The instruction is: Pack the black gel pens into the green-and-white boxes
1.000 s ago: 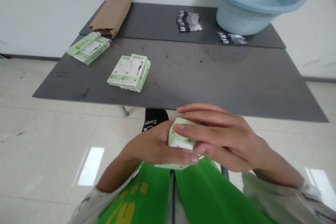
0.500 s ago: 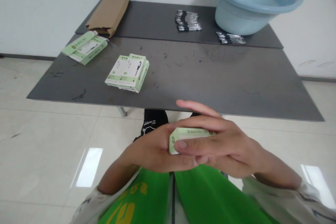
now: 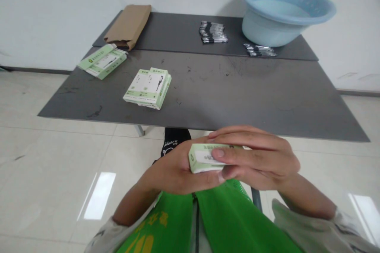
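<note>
A small green-and-white cardboard box [image 3: 204, 159] is held between both hands, in front of my body and just short of the table edge. My left hand [image 3: 175, 170] wraps round its left end, with the thumb along the lower side. Over its right end lies my right hand [image 3: 261, 156], fingers closed on the box and thumb beneath. The right end of the box is hidden by my right hand. On the table, a few similar boxes [image 3: 148, 87] lie stacked, and an opened green-and-white box [image 3: 102, 62] lies behind them to the left.
The grey table [image 3: 237, 99] carries a brown paper bag [image 3: 129, 25] at the back left. Black-and-clear pens [image 3: 213, 32] lie in a bundle at the back middle. More pens [image 3: 259, 50] lie by a large blue basin [image 3: 270, 27] at the back right.
My right hand's raised index finger has come down onto the box, and more of the box's front side shows. The camera view has tilted up slightly; the things on the table have stayed put.
</note>
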`<state>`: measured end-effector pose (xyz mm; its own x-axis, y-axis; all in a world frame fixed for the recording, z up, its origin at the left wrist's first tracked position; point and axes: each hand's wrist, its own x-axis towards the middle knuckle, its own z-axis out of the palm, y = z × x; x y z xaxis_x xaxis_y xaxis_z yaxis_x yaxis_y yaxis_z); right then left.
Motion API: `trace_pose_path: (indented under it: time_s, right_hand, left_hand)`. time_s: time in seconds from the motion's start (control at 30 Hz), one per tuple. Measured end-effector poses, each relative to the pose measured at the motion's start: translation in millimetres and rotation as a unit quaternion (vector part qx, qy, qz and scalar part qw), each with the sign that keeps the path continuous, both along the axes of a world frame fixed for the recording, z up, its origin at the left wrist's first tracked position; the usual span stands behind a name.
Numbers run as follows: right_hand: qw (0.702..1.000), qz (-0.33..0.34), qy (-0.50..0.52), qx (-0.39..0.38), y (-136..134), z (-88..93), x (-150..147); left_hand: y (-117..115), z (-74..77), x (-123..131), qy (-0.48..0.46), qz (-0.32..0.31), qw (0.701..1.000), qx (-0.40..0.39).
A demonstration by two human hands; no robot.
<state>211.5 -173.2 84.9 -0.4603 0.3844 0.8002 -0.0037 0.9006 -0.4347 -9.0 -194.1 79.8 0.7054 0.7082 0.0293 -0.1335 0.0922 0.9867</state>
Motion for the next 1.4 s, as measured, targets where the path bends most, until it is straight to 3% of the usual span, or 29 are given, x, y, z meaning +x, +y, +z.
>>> trace_pose_path:
  time_s: [0.3, 0.43, 0.63, 0.83, 1.17, 1.4]
  right_hand:
    - [0.990, -0.047, 0.008, -0.129, 2.4, 5.4, -2.7]
    - [0.987, -0.051, -0.047, -0.145, 8.3, 24.2, -3.1]
    - [0.969, -0.054, -0.105, -0.217, 9.7, 42.6, 2.3]
    - [0.978, -0.038, -0.090, -0.183, 6.3, 43.2, 7.8]
    - [0.982, 0.042, -0.060, -0.175, 6.3, 37.9, 14.9]
    - [0.977, 0.089, -0.047, -0.187, 5.9, 31.0, 10.0]
  left_hand:
    - [-1.5, -2.4, 1.5, 0.043, 0.049, 0.980, -0.188]
    - [2.2, -9.5, -2.2, 0.067, 0.017, 0.986, -0.153]
    - [-2.2, -5.7, -6.9, 0.103, 0.036, 0.985, -0.134]
    - [-5.2, 2.5, -6.2, 0.066, -0.007, 0.986, -0.150]
    - [-1.9, 0.7, -6.2, 0.002, -0.081, 0.984, -0.156]
    - [-3.2, 4.5, -5.2, 0.004, -0.069, 0.992, -0.106]
